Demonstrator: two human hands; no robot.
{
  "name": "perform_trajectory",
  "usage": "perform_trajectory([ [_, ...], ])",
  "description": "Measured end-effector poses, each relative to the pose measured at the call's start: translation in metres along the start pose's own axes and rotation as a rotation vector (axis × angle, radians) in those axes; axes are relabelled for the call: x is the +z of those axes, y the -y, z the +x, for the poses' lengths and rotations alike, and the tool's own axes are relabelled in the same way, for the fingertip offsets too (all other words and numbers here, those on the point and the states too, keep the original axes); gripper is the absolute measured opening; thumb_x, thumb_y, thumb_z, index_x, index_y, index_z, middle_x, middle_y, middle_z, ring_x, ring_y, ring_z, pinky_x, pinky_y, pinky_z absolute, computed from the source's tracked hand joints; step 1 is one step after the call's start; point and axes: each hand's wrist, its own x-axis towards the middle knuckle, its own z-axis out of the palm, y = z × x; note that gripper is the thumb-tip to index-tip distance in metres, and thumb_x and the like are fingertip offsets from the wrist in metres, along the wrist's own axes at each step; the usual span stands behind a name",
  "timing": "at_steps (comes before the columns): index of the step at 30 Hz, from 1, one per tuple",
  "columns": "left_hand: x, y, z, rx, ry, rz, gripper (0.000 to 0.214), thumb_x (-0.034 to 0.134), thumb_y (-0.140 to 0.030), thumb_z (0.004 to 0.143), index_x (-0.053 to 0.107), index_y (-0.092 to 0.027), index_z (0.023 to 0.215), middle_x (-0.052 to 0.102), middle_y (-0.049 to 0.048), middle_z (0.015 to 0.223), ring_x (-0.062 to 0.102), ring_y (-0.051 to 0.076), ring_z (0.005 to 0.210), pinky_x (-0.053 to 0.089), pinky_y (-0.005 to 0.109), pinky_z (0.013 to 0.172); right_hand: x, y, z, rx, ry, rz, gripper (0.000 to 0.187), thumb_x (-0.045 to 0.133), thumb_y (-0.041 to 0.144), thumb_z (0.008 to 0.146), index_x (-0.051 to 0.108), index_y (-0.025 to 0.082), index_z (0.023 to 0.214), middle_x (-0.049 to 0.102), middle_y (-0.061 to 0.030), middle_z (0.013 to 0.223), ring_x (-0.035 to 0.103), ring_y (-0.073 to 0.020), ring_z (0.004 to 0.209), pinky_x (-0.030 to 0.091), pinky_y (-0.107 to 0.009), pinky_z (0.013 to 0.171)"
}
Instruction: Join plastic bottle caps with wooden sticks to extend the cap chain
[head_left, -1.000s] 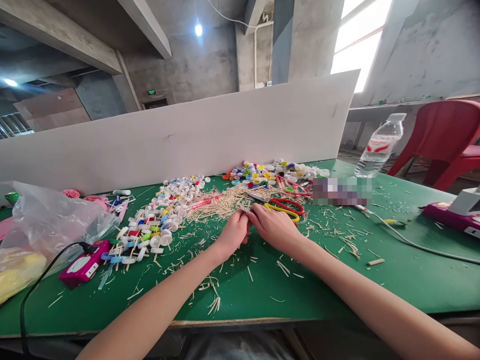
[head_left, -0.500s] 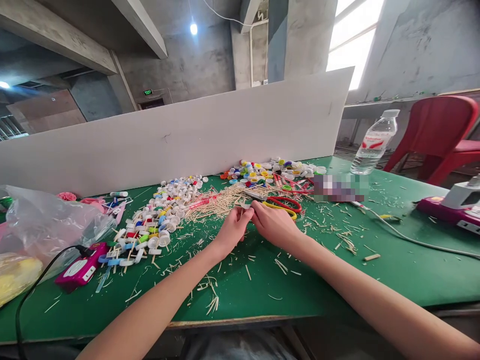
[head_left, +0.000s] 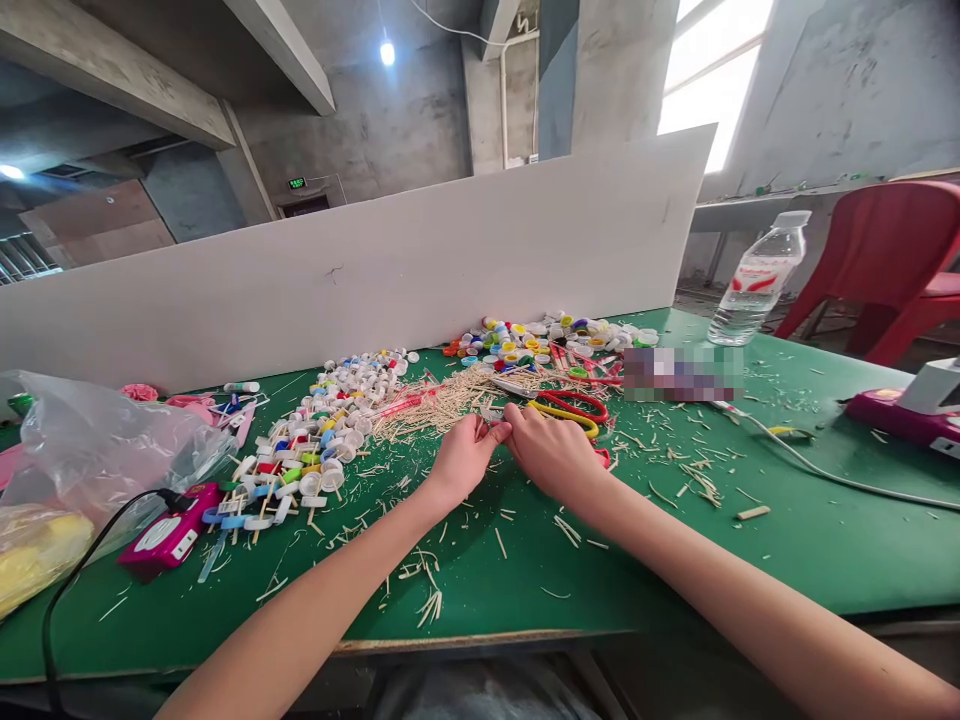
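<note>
My left hand (head_left: 466, 460) and my right hand (head_left: 547, 445) meet over the table's middle, fingertips pinched together. A small whitish, partly see-through piece (head_left: 491, 414) shows between them; its kind is too hidden to tell. Just beyond my right hand lie scissors or pliers with red and yellow handles (head_left: 576, 404). A small red part (head_left: 603, 457) peeks out beside my right wrist. Behind the hands spreads a heap of thin wooden sticks (head_left: 442, 402) with red clear pieces (head_left: 411, 400). To the left, bottle caps (head_left: 330, 440) lie piled, several with sticks in them.
More caps (head_left: 517, 342) lie along the white board (head_left: 360, 290). A water bottle (head_left: 759, 285) stands at the right. Purple power strips (head_left: 171, 532) with cables sit at both sides, a plastic bag (head_left: 112, 440) at left. Wood scraps litter the green table (head_left: 675, 560).
Both hands stay nearly in place, with a slight shift of the fingers around the small piece. The red part beside my right wrist has come into sight. The view has shifted a little.
</note>
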Motion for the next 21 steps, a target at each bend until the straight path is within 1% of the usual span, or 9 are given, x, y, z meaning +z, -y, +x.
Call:
perform_trajectory([
  [5, 0.0, -0.001, 0.0, -0.021, 0.001, 0.034, 0.042, 0.056, -0.053, 0.081, 0.04, -0.019, 0.062, 0.037, -0.005, 0.056, 0.03, 0.01, 0.054, 0.021, 0.024, 0.052, -0.001, 0.004, -0.002, 0.057, 0.025, -0.01, 0.026, 0.028, 0.025, 0.096, 0.052, 0.014, 0.101, 0.064, -0.0135, 0.082, 0.067, -0.0253, 0.069, 0.034, -0.027, 0.048],
  [10, 0.004, 0.004, 0.002, -0.044, 0.014, 0.018, 0.049, 0.051, -0.061, 0.08, 0.032, -0.02, 0.061, 0.031, -0.0065, 0.053, 0.026, 0.008, 0.048, 0.019, 0.024, 0.049, 0.0, 0.007, -0.003, 0.086, 0.047, -0.032, 0.025, 0.027, 0.021, 0.096, 0.051, 0.014, 0.098, 0.064, -0.0133, 0.081, 0.068, -0.0249, 0.07, 0.036, -0.026, 0.05],
  [13, 0.005, 0.007, 0.002, -0.059, 0.039, 0.002, 0.052, 0.048, -0.067, 0.078, 0.032, -0.02, 0.063, 0.029, -0.0074, 0.051, 0.024, 0.007, 0.045, 0.017, 0.024, 0.048, 0.001, 0.006, -0.002, 0.088, 0.053, -0.03, 0.024, 0.028, 0.022, 0.096, 0.05, 0.014, 0.098, 0.064, -0.0126, 0.08, 0.068, -0.0253, 0.07, 0.036, -0.027, 0.05],
  [15, 0.004, 0.008, 0.002, -0.052, 0.051, -0.026, 0.052, 0.048, -0.069, 0.077, 0.034, -0.02, 0.064, 0.031, -0.0075, 0.05, 0.025, 0.007, 0.044, 0.018, 0.024, 0.048, 0.003, 0.002, 0.0, 0.065, 0.042, -0.017, 0.024, 0.029, 0.023, 0.096, 0.05, 0.014, 0.099, 0.064, -0.0125, 0.08, 0.067, -0.0249, 0.07, 0.034, -0.026, 0.049],
  [19, 0.002, 0.008, 0.002, -0.018, 0.054, -0.06, 0.051, 0.051, -0.069, 0.074, 0.036, -0.02, 0.066, 0.03, -0.0081, 0.05, 0.026, 0.007, 0.044, 0.018, 0.023, 0.048, 0.005, -0.005, 0.003, -0.037, 0.011, 0.006, 0.026, 0.029, 0.03, 0.097, 0.05, 0.014, 0.102, 0.065, -0.0123, 0.081, 0.067, -0.0233, 0.07, 0.031, -0.024, 0.048],
  [21, 0.0, 0.007, 0.002, -0.035, 0.049, -0.036, 0.051, 0.053, -0.068, 0.074, 0.035, -0.021, 0.064, 0.028, -0.0083, 0.049, 0.024, 0.007, 0.044, 0.017, 0.024, 0.047, 0.005, -0.005, 0.003, -0.042, 0.012, -0.013, 0.025, 0.031, 0.029, 0.096, 0.05, 0.014, 0.103, 0.066, -0.0131, 0.083, 0.067, -0.0229, 0.07, 0.03, -0.023, 0.048],
])
